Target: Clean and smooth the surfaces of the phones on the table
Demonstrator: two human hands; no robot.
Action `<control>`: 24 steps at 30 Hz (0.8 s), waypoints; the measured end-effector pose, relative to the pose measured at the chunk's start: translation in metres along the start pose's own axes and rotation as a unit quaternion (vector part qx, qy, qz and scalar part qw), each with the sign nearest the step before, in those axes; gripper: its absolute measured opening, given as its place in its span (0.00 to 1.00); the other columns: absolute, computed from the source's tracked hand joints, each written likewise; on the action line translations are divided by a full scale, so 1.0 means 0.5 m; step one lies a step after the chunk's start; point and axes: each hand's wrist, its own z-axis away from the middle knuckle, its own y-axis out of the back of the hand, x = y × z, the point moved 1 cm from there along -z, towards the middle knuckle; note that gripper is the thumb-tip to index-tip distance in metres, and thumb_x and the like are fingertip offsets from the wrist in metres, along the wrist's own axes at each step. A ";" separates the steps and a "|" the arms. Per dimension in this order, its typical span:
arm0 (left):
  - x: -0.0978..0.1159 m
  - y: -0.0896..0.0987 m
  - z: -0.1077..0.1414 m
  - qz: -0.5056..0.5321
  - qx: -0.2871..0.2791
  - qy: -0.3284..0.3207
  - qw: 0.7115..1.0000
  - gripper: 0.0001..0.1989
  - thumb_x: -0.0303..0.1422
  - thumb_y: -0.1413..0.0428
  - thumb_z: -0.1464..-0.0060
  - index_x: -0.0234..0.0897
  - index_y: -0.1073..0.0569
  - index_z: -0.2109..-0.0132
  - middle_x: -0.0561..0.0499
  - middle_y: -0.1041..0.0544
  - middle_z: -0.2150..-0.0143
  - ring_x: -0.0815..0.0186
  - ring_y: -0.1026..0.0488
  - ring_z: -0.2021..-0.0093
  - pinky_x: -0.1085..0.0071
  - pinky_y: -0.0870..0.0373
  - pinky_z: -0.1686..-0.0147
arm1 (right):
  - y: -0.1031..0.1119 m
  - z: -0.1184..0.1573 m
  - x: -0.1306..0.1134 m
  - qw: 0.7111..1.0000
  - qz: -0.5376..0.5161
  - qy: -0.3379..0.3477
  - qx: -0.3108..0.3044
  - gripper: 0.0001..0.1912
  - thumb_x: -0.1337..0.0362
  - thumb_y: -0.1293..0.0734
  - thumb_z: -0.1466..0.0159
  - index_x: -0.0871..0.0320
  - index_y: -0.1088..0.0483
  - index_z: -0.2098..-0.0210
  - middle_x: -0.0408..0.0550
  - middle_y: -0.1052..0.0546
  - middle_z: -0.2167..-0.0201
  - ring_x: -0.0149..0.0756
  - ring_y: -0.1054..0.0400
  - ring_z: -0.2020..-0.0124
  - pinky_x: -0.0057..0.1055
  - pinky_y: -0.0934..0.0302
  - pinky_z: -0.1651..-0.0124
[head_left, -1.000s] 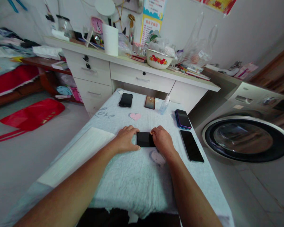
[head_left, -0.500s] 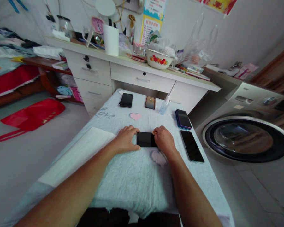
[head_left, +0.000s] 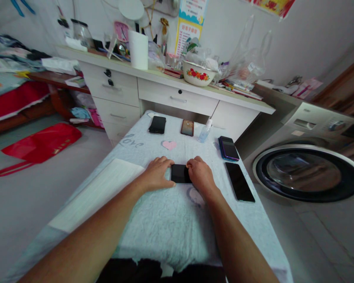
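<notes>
A black smartphone point(head_left: 179, 174) lies face up and crosswise on the cloth-covered table point(head_left: 162, 220). My left hand point(head_left: 157, 173) holds its left end, thumb at the near edge and fingers at the far edge. Over the phone's right part sits my right hand point(head_left: 200, 173), its fingers curled down onto the screen. Whatever those fingers pinch, if anything, is hidden. To the right lies a larger dark phone point(head_left: 240, 182), and beyond it a small stack of phones point(head_left: 228, 148).
At the table's far side are a black phone point(head_left: 157, 125), a brownish phone point(head_left: 187, 127) and a clear spray bottle point(head_left: 205, 131). A white sheet point(head_left: 97, 196) lies at left. Behind stands a white desk point(head_left: 177, 94); a washing machine point(head_left: 309, 153) is at right.
My right hand has slid a little to the left over the phone's screen. My left hand and the phone stay where they were.
</notes>
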 end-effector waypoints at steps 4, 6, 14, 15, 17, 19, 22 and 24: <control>0.001 0.001 0.001 0.003 0.003 0.000 1.000 0.31 0.41 0.38 0.61 0.39 0.33 0.48 0.46 0.30 0.52 0.54 0.34 0.50 0.61 0.37 0.50 | -0.001 0.000 -0.008 1.000 0.003 0.009 0.004 0.13 0.66 0.44 0.32 0.55 0.28 0.59 0.47 0.29 0.60 0.32 0.32 0.66 0.28 0.45 0.63; 0.002 0.000 0.001 0.003 0.002 0.000 1.000 0.31 0.41 0.38 0.61 0.39 0.33 0.48 0.46 0.30 0.53 0.54 0.34 0.50 0.61 0.37 0.50 | -0.002 0.000 -0.013 1.000 0.004 0.009 -0.001 0.13 0.66 0.44 0.32 0.54 0.28 0.58 0.47 0.29 0.59 0.32 0.32 0.65 0.28 0.45 0.63; -0.001 -0.004 0.000 0.003 0.011 0.001 1.000 0.30 0.41 0.37 0.62 0.40 0.32 0.49 0.47 0.30 0.52 0.54 0.34 0.50 0.61 0.36 0.50 | -0.002 -0.003 -0.027 1.000 0.002 0.019 -0.013 0.13 0.66 0.43 0.32 0.55 0.28 0.58 0.47 0.29 0.58 0.32 0.32 0.64 0.28 0.44 0.61; -0.001 -0.004 0.000 0.004 0.012 0.001 1.000 0.30 0.41 0.37 0.62 0.41 0.32 0.49 0.47 0.30 0.52 0.54 0.34 0.50 0.61 0.36 0.50 | -0.002 -0.003 -0.029 1.000 0.003 0.020 -0.016 0.13 0.66 0.44 0.32 0.55 0.28 0.58 0.48 0.29 0.58 0.32 0.31 0.63 0.28 0.44 0.60; -0.001 -0.004 -0.001 0.004 0.014 0.000 1.000 0.31 0.41 0.37 0.62 0.41 0.32 0.49 0.47 0.30 0.52 0.54 0.34 0.50 0.61 0.36 0.50 | -0.002 -0.004 -0.033 1.000 0.005 0.024 -0.020 0.13 0.66 0.44 0.32 0.55 0.28 0.57 0.48 0.30 0.58 0.32 0.31 0.62 0.27 0.43 0.59; 0.001 -0.003 -0.001 0.004 0.015 0.000 1.000 0.31 0.41 0.37 0.62 0.40 0.32 0.49 0.47 0.30 0.52 0.54 0.34 0.49 0.61 0.36 0.50 | -0.002 -0.005 -0.037 0.999 0.007 0.028 -0.023 0.13 0.66 0.44 0.31 0.55 0.28 0.56 0.49 0.30 0.57 0.32 0.31 0.62 0.27 0.43 0.59; 0.003 -0.001 0.000 0.005 0.010 0.003 1.000 0.30 0.41 0.37 0.62 0.40 0.31 0.50 0.47 0.30 0.52 0.53 0.34 0.50 0.60 0.36 0.50 | -0.004 -0.007 -0.043 0.999 0.011 0.036 -0.023 0.14 0.66 0.44 0.31 0.55 0.28 0.56 0.48 0.29 0.57 0.32 0.31 0.62 0.27 0.43 0.60; 0.005 0.001 0.000 0.007 0.008 0.005 1.000 0.30 0.41 0.37 0.62 0.40 0.31 0.50 0.47 0.30 0.52 0.53 0.34 0.50 0.60 0.36 0.50 | -0.005 -0.008 -0.047 0.999 0.010 0.044 -0.019 0.13 0.66 0.44 0.31 0.55 0.28 0.57 0.47 0.29 0.58 0.32 0.31 0.62 0.27 0.43 0.60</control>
